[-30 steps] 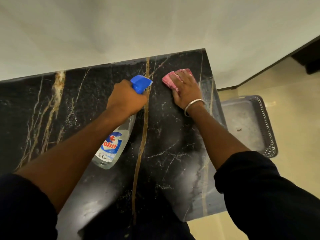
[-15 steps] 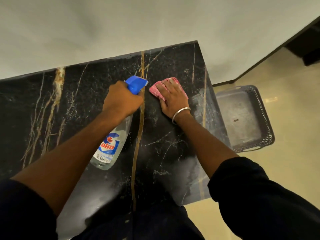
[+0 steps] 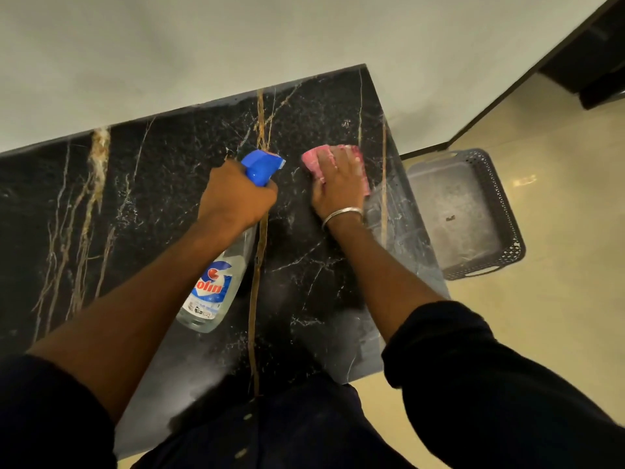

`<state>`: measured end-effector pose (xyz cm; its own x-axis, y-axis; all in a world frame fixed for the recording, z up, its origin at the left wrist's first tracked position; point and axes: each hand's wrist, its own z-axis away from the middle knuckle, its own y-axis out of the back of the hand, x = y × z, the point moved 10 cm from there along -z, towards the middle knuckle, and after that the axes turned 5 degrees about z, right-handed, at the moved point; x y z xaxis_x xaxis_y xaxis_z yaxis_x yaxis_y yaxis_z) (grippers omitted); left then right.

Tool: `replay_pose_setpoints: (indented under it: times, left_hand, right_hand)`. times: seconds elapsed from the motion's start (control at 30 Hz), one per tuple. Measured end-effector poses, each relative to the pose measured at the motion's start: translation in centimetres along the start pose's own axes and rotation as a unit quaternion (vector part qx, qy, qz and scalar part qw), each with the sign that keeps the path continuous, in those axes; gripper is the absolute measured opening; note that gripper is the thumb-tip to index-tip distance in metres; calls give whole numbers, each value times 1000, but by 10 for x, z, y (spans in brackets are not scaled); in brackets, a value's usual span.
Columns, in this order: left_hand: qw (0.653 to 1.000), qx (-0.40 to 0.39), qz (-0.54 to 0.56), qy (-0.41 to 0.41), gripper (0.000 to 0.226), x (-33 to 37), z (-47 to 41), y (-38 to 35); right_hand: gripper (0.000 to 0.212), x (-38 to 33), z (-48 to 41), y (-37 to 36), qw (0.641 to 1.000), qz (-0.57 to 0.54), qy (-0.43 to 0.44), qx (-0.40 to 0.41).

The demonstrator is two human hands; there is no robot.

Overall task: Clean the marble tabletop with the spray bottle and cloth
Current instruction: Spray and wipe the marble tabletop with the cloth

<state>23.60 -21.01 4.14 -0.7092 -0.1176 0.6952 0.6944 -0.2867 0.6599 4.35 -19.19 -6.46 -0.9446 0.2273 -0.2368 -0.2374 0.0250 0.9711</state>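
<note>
**Desk** (image 3: 152, 204): black marble with gold and white veins, far edge against a pale wall.

**Spray bottle** (image 3: 216, 282): clear body, blue trigger head. It slants over the desk's middle with the nozzle toward the far edge. The base may rest on the marble, but this is unclear.

**Left hand** (image 3: 233, 194): fingers curled round the bottle's neck.

**Cloth** (image 3: 313, 159): pink, flat on the desk near its far right corner.

**Right hand** (image 3: 338, 187): fingers straight, pressing the cloth. Silver bangle (image 3: 341, 213) at the wrist.

**Basket** (image 3: 504, 204): grey, perforated, on the floor beside the desk's right edge.
</note>
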Motion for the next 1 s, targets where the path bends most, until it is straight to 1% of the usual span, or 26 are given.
replay_pose_setpoints:
  times: [0.1,0.17,0.2,0.23,0.37,0.43,0.53,0.57,0.6,0.7,0.77,0.83,0.87,1.0]
  left_hand:
    - [1000,-3,-12,1,27,4,5,-8]
    - [1000,-1,-15,1,32,6,8,-10]
    - [1000,1,-14,3,33,7,9,-11]
    - [1000,1,-12,2,32,9,11,-10]
    - [1000,-3,-5,-26,25,19,19,-7]
    - [999,-2,-5,-38,22,23,24,-4]
    - [999,-3,-6,-40,21,24,31,-3]
    - [999,-3,-8,-37,21,23,33,-4]
    - [999,-2,-10,-34,21,22,36,-5]
    - [1000,3,-14,-27,17,20,44,-8]
    - [999,2,-16,-27,16,20,48,-11]
    - [1000,2,-15,-27,17,20,51,-12]
    - [1000,2,-14,-28,18,20,53,-12]
    - [999,-7,-5,-36,17,18,59,-11]
  right_hand:
    - [59,-39,28,-13,995,-17,96,-32]
    - [60,-35,34,-13,990,-17,134,-45]
    - [61,-23,34,-12,989,-11,138,-46]
    - [61,-7,31,-9,991,-5,125,-40]
    - [59,67,18,13,999,9,32,11]
    - [58,78,21,18,1000,19,-6,25]
    - [59,61,38,12,997,9,-69,21]
    - [60,46,47,7,998,3,-68,17]
    - [60,27,57,2,999,2,-50,11]
    - [62,-34,89,-11,999,-4,51,-9]
    - [61,-50,104,-15,994,-28,103,-18]
    - [58,-42,108,-14,989,-26,141,-21]
    - [58,-30,108,-12,989,-25,145,-18]
    - [58,38,98,6,997,1,78,13]
